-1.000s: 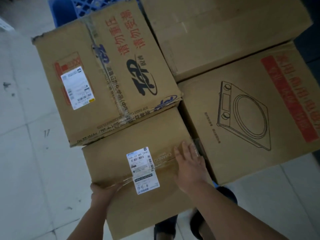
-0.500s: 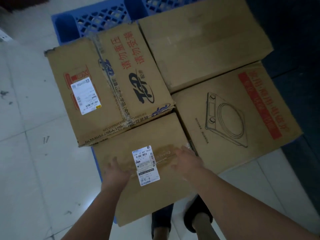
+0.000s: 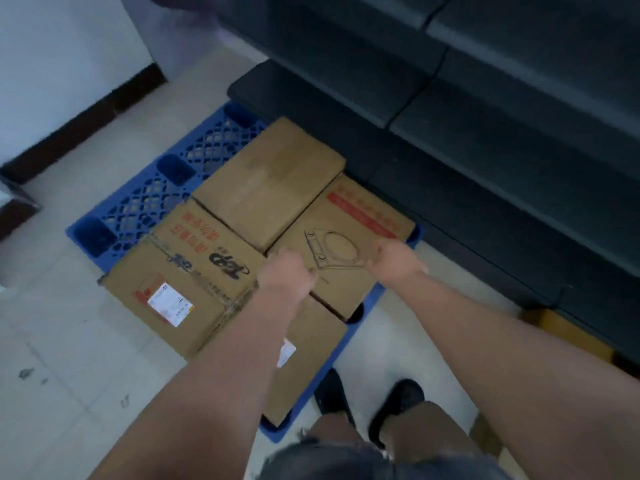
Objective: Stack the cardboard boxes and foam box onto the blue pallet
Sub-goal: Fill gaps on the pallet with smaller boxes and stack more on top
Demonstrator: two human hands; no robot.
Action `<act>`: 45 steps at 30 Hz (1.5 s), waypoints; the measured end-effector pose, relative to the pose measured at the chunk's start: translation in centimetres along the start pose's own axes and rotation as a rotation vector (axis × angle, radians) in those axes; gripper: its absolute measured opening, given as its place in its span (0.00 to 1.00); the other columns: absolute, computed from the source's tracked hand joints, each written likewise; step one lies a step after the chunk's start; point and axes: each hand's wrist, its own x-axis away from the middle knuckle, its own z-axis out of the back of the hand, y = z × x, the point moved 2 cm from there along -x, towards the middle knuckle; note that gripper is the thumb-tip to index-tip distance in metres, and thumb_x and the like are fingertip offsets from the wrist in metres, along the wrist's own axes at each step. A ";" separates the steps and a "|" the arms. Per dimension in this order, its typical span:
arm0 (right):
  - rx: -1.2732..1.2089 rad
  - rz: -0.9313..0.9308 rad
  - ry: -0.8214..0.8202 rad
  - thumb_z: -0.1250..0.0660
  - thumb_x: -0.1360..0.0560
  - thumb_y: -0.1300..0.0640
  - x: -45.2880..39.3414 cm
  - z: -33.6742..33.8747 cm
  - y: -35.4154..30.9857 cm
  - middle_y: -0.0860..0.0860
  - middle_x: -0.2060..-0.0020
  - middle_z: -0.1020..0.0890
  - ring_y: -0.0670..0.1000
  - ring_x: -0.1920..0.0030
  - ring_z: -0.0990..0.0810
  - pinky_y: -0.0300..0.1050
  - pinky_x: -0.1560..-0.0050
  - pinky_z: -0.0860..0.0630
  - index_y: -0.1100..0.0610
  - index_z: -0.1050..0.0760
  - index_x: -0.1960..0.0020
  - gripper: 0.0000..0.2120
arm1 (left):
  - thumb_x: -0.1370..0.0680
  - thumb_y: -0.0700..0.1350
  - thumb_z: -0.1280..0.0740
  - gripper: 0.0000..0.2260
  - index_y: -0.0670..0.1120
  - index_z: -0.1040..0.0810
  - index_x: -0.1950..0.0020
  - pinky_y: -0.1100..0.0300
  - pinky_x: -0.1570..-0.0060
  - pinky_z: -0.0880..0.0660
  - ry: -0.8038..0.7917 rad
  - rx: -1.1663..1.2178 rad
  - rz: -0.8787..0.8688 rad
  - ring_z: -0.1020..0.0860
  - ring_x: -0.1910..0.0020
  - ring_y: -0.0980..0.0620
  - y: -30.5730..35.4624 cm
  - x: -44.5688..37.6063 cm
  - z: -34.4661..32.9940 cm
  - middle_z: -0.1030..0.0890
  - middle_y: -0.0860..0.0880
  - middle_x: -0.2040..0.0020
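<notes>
While I stand at its near edge, the blue pallet (image 3: 145, 202) lies on the pale floor (image 3: 69, 358) beside a dark sofa (image 3: 485, 116) to the right, and four cardboard boxes cover its near and right part. The printed box with red characters (image 3: 194, 268) sits left, a plain box (image 3: 270, 185) far, the box with the cooker drawing (image 3: 346, 244) right, and a labelled box (image 3: 304, 358) nearest, under my left forearm. My left hand (image 3: 287, 275) and right hand (image 3: 394, 261) hover over the cooker-drawing box, fingers loosely curled, holding nothing.
</notes>
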 end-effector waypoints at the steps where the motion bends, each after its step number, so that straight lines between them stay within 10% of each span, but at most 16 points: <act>1: -0.031 -0.037 0.045 0.41 0.24 0.50 1.3 1.3 1.9 0.54 0.43 0.24 0.55 0.45 0.24 0.46 0.51 0.25 0.53 0.28 0.39 0.16 | 0.22 0.50 0.42 0.15 0.44 0.28 0.40 0.55 0.53 0.31 -0.006 -0.011 -0.047 0.26 0.43 0.43 1.8 0.1 0.7 0.27 0.43 0.40; 19: -0.637 -0.860 0.496 0.36 0.25 0.48 30.2 0.0 35.3 0.54 0.37 0.24 0.56 0.39 0.25 0.49 0.41 0.26 0.55 0.32 0.32 0.24 | 0.24 0.53 0.39 0.20 0.49 0.30 0.33 0.54 0.47 0.30 -0.115 -0.433 -0.747 0.29 0.36 0.45 34.6 15.1 -9.4 0.30 0.47 0.34; 45: -0.984 -1.052 0.559 0.36 0.25 0.48 34.8 -2.9 55.3 0.54 0.37 0.25 0.54 0.39 0.25 0.45 0.44 0.27 0.56 0.34 0.30 0.26 | 0.23 0.52 0.38 0.21 0.49 0.33 0.31 0.57 0.56 0.31 -0.268 -0.577 -0.872 0.26 0.41 0.47 55.8 19.6 -22.0 0.32 0.48 0.32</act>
